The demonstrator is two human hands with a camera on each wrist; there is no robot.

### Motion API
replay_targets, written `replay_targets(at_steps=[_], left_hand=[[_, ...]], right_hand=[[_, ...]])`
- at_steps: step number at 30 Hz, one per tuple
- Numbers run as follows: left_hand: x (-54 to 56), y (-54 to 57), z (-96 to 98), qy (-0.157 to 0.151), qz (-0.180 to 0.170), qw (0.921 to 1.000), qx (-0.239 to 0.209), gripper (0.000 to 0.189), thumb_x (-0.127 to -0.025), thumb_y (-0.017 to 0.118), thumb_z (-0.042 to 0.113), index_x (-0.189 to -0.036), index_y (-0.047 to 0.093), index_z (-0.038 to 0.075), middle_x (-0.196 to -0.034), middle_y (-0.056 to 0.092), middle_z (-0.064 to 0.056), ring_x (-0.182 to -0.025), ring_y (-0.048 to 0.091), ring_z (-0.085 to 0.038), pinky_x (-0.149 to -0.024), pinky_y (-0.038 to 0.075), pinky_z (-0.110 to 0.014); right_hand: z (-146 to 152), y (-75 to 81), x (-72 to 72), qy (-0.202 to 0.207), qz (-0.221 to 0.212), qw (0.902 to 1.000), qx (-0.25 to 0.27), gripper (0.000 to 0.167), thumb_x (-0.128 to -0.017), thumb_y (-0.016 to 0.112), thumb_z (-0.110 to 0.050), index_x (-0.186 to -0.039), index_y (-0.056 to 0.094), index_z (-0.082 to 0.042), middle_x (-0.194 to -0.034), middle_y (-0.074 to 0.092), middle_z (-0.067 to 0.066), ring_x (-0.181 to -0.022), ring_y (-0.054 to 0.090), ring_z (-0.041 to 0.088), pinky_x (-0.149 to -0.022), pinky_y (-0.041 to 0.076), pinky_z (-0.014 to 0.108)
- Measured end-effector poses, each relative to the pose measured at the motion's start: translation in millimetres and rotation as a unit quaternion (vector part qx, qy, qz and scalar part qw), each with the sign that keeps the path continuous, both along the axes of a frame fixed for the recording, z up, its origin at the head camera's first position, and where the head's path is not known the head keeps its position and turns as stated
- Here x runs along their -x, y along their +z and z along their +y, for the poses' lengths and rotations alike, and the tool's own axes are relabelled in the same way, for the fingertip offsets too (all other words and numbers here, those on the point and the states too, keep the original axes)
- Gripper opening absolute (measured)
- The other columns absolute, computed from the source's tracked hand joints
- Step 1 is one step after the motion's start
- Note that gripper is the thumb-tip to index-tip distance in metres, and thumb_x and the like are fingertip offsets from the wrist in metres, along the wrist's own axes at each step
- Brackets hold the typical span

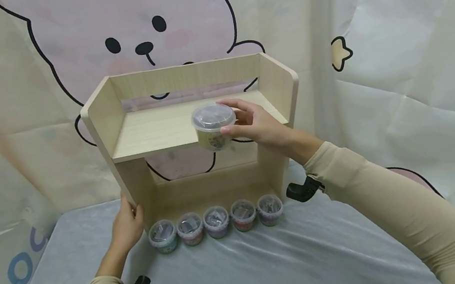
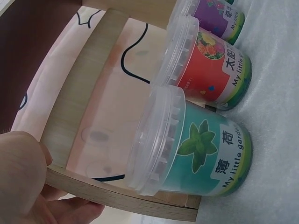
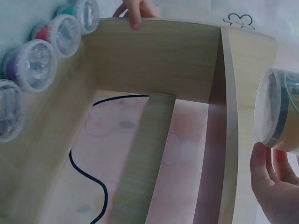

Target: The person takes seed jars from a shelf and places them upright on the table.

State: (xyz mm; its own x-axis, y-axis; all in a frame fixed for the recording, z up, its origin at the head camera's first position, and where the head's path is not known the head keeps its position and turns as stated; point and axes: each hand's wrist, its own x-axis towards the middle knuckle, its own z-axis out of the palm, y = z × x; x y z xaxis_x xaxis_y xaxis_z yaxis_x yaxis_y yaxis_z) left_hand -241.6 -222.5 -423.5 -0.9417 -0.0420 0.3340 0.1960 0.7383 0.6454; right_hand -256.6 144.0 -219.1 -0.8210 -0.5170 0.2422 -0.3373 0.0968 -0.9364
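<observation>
My right hand grips a clear-lidded plastic tub with a yellowish label, held up in front of the upper board of a pale wooden shelf. In the right wrist view the fingers and thumb curl about the side of this tub. My left hand holds the front edge of the shelf's left side panel, thumb on the inner face and fingers outside, as the left wrist view shows. Close by it stands a teal tub with a mint leaf on its label.
Several lidded tubs stand in a row before the shelf, among them a red one and a purple one. Grey-blue cloth covers the table. Behind hangs a curtain with cartoon prints.
</observation>
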Motion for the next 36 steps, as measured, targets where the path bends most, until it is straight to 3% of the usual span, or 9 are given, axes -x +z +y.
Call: replay_targets(at_steps=[9, 16, 36], left_hand=[[0.8, -1.5, 0.0, -0.002, -0.012, 0.9999, -0.004, 0.059, -0.105, 0.043, 0.016, -0.157, 0.015, 0.008, -0.118, 0.064, -0.038, -0.103, 0.066, -0.052, -0.085, 0.051, -0.064], [-0.1, -2.0, -0.6, -0.007, -0.017, 0.9998, -0.009, 0.063, -0.105, 0.043, 0.016, -0.159, 0.012, 0.008, -0.117, 0.064, -0.038, -0.099, 0.067, -0.05, -0.083, 0.052, -0.063], [0.8, -0.9, -1.7, -0.012, -0.019, 0.9997, -0.007, 0.062, -0.105, 0.041, 0.016, -0.159, 0.011, 0.007, -0.123, 0.061, -0.04, -0.102, 0.066, -0.052, -0.085, 0.051, -0.064]], right_hand=[[18.0, -10.5, -10.5, 0.003, 0.001, 1.0, -0.004, 0.068, -0.095, 0.061, -0.008, -0.157, 0.034, -0.014, -0.139, 0.056, 0.008, -0.122, 0.057, 0.016, -0.104, 0.048, 0.031], [31.2, -20.5, -18.5, -0.002, -0.001, 0.9998, -0.018, 0.066, -0.095, 0.06, -0.003, -0.155, 0.035, -0.013, -0.132, 0.058, 0.002, -0.12, 0.059, 0.012, -0.098, 0.052, 0.025], [66.1, -58.8, -23.0, -0.016, -0.017, 0.9994, -0.024, 0.067, -0.096, 0.062, -0.002, -0.156, 0.033, -0.007, -0.127, 0.061, -0.004, -0.117, 0.06, 0.008, -0.097, 0.052, 0.023]])
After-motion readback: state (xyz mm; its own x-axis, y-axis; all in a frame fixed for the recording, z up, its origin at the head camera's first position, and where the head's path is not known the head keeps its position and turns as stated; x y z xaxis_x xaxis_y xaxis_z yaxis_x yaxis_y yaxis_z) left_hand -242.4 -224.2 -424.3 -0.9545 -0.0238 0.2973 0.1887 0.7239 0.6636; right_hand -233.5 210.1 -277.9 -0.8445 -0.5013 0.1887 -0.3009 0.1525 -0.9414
